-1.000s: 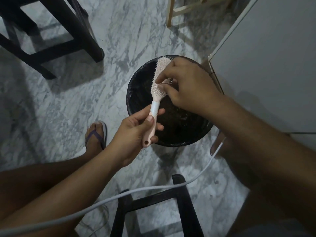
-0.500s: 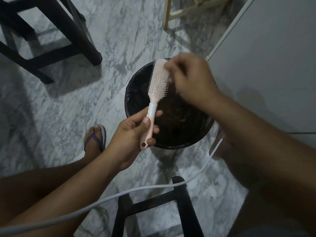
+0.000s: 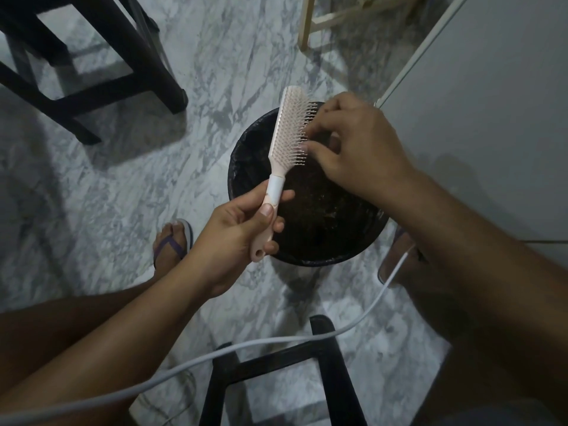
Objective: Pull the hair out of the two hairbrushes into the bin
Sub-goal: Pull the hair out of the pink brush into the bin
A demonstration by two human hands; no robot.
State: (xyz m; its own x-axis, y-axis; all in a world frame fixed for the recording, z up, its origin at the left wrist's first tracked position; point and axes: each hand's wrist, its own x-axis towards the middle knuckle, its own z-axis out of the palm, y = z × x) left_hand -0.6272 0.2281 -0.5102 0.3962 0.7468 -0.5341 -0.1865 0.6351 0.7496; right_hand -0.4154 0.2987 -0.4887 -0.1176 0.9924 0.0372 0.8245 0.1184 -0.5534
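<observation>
A pale pink hairbrush (image 3: 288, 130) with a white collar stands upright over the round black bin (image 3: 246, 149) on the marble floor. My left hand (image 3: 236, 232) grips its handle at the bin's near-left edge. My right hand (image 3: 356, 142) is over the bin at the brush's right side, thumb and fingertips pinching among the bristles. Whether hair sits between those fingertips is too small to tell. The bin holds dark contents. Only one brush is in view.
A dark stool (image 3: 92, 66) stands at the back left, and a light wooden frame (image 3: 310, 20) at the back. A white cabinet (image 3: 491, 103) rises at right. A black stool frame (image 3: 325, 364) and a white cable (image 3: 215, 355) cross the foreground. My sandalled foot (image 3: 172, 241) rests left of the bin.
My right hand lifted from the brush's lower bristles to its top, then came back down to the middle bristles. The brush now stands more upright; my left hand keeps its grip.
</observation>
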